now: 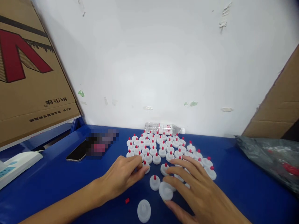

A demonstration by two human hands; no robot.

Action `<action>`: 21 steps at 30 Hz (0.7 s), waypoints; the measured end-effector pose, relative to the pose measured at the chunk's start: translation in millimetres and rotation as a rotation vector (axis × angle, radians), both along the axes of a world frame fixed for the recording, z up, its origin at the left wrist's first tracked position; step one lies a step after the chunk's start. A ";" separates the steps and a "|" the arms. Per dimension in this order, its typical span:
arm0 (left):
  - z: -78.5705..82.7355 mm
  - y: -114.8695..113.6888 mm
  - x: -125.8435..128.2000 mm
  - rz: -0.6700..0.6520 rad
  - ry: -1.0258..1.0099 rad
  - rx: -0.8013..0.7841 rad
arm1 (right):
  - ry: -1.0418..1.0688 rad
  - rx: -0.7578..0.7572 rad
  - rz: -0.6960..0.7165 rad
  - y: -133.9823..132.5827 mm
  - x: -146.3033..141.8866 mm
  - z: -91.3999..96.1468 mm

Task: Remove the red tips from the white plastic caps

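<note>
Several white bottle caps with red tips (161,147) stand packed together on the blue table (58,180). My left hand (122,177) rests at the near left edge of the group, its fingers together against a cap (146,166). My right hand (195,186) lies spread over the near right caps, thumb and fingers around a plain white cap (166,190). Between the hands stands one red-tipped cap (154,182). Another plain white cap (144,211) and a loose red tip (127,200) lie nearer to me.
A clear water bottle (163,128) lies against the white wall behind the caps. A phone (77,153) lies at the left, beyond it a white power strip (16,165) and a cardboard box (30,77). A grey plastic bag (271,158) lies at the right.
</note>
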State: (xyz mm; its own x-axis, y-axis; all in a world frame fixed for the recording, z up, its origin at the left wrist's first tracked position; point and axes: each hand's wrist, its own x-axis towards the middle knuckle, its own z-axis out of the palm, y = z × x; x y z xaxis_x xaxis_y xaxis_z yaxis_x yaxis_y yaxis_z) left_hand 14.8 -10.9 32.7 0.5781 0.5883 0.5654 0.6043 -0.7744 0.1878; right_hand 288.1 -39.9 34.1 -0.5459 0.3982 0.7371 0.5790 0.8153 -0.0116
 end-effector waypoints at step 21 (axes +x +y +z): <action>16.8 -13.3 5.7 -0.264 -0.044 0.261 | 0.006 0.045 0.083 1.0 -2.6 -5.4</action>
